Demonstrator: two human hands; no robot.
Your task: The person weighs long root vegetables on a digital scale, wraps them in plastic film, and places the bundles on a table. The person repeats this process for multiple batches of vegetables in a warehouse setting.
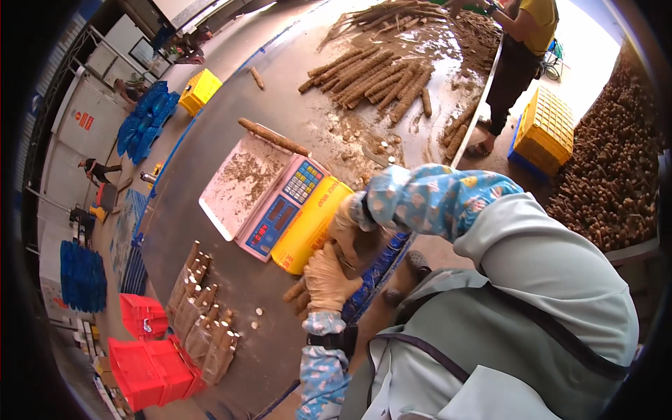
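Note:
My left hand (327,281), in a pale glove, is at the near end of a yellow box (311,224), its fingers bent inward. My right hand (348,227), gloved too, curls at the box's right side, close to the left hand. What lies between their fingers is hidden; a small dark shape shows there. Some brown yams (297,292) stick out beside my left hand. Against the box stands a digital scale (269,225) with a dirt-covered pan, and one long yam (273,136) lies along the pan's far edge.
Bundled yams (203,315) with white cut ends lie at left, by red crates (150,371). A pile of long yams (378,77) and loose soil cover the far table. Another person (518,56) stands at far right, near yellow crates (546,129) and a large heap of yams (609,168).

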